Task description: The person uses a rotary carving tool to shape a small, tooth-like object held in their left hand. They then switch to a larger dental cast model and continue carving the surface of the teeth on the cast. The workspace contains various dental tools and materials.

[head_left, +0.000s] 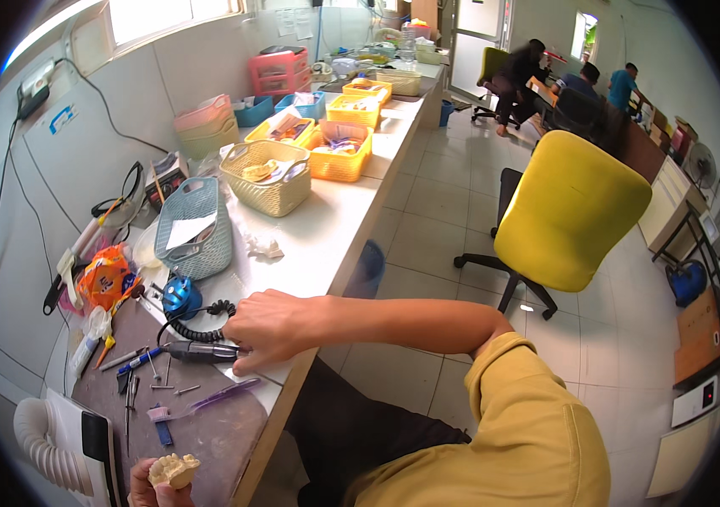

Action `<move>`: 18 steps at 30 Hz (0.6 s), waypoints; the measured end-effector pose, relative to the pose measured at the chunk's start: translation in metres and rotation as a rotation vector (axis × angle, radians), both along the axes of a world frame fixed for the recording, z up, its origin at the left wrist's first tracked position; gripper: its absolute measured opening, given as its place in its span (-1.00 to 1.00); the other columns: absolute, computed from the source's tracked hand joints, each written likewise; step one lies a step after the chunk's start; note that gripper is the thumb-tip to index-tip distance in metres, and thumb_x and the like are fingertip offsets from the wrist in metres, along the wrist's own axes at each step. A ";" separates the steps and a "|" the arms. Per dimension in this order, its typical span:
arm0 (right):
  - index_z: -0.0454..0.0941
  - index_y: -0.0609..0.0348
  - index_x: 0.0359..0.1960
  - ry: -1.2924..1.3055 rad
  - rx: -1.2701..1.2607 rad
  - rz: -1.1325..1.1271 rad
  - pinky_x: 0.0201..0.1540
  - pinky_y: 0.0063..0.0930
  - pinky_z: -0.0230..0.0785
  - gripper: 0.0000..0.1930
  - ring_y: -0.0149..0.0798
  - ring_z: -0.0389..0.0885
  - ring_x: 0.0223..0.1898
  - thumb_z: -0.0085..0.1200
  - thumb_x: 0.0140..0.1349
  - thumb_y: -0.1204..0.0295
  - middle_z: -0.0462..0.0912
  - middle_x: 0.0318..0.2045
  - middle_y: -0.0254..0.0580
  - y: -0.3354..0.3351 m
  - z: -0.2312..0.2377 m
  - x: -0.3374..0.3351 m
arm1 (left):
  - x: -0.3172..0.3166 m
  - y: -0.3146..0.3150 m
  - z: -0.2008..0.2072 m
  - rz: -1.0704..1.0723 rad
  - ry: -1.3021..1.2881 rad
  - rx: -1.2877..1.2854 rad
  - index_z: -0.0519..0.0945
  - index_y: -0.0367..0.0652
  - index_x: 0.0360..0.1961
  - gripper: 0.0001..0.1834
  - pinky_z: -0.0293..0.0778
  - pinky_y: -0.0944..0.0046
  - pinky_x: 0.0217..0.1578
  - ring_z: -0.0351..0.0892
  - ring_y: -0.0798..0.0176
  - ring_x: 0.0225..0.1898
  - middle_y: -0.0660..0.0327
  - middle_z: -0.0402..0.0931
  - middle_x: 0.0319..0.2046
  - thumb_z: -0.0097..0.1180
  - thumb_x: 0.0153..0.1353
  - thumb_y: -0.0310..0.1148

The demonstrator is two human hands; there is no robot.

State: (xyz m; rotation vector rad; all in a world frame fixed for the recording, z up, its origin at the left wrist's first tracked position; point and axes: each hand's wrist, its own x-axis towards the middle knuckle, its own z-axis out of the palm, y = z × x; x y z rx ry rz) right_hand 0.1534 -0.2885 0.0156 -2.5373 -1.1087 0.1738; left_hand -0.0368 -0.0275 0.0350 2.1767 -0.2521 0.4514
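Low at the left, my left hand (147, 490) pinches a cream-coloured dental cast (174, 471) with uneven tooth shapes along its top. My right arm reaches across to the bench, where my right hand (273, 329) closes its fingers and thumb round the end of a dark rotary handpiece (199, 351). A black coiled cord (199, 331) lies by the handpiece, near a blue round device (180, 297). Close by on the grey mat (216, 431) are a purple toothbrush (208, 399), a blue pen (140, 361) and several small metal burs (187, 390).
A white ribbed suction hose (34, 431) stands at the near left. Along the bench sit a blue-grey basket (199, 228), a beige basket (271, 198) and several yellow ones. A yellow chair (571, 211) stands on the tiled floor at right. Several people are in the far background.
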 end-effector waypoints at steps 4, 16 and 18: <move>0.57 0.31 -0.52 -0.002 0.158 -0.019 -0.35 -0.15 0.40 -0.58 0.06 0.57 -0.48 0.12 0.15 0.11 0.56 -0.61 0.03 -0.004 -0.018 -0.002 | -0.004 -0.040 -0.020 0.147 0.036 -0.540 0.55 -0.41 -0.22 -0.83 0.49 0.26 -0.21 0.56 0.13 -0.21 0.05 0.54 -0.22 0.01 0.33 -0.48; 0.53 0.17 -0.51 0.670 1.310 0.144 -0.53 -0.64 0.18 -0.76 -0.55 0.36 -0.57 0.36 0.07 0.37 0.45 -0.64 -0.42 0.046 -0.025 -0.061 | 0.009 -0.014 -0.062 -0.051 -0.088 -1.174 0.43 -0.31 0.03 -0.55 0.43 0.31 0.03 0.52 0.35 -0.09 0.19 0.49 -0.14 0.30 0.16 -0.39; 0.60 0.28 -0.47 0.589 1.312 0.215 -0.51 -0.63 0.24 -0.77 -0.45 0.47 -0.53 0.36 0.06 0.37 0.62 -0.50 -0.18 0.058 -0.024 -0.067 | 0.010 -0.009 -0.058 -0.074 -0.136 -1.211 0.46 -0.31 -0.01 -0.59 0.43 0.33 0.02 0.53 0.36 -0.10 0.19 0.50 -0.15 0.29 0.13 -0.46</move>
